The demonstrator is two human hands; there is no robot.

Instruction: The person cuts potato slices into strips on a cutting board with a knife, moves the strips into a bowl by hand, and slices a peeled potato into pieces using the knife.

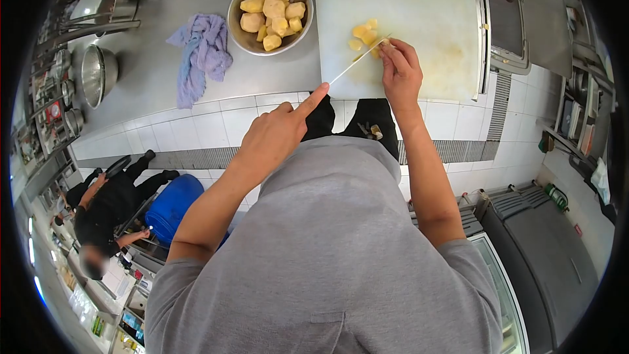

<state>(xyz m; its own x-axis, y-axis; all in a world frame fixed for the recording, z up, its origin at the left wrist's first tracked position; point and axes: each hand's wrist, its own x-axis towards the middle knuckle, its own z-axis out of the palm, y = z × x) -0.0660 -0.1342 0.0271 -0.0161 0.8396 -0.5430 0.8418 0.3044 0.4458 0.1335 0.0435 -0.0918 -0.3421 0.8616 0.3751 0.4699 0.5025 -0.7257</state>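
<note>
My left hand (pixel 278 131) is closed around a knife's handle, which the fingers hide, with the index finger stretched along the blade. The thin knife blade (pixel 357 61), seen nearly edge-on, slants across the white cutting board (pixel 426 19). At its tip, my right hand (pixel 401 72) pinches a small piece of potato (pixel 385 42), mostly covered by the fingertips. Several cut yellow potato pieces (pixel 364 31) lie beside the blade on the board. Left of the board stands a steel bowl (pixel 234 26) filled with peeled potatoes (pixel 274 8).
A crumpled purple cloth (pixel 203 56) lies on the steel counter (pixel 151 39) left of the bowl. Another metal bowl (pixel 98 75) is near the counter's left end. Behind on the left, a person in black (pixel 108 213) is near a blue barrel (pixel 173 206).
</note>
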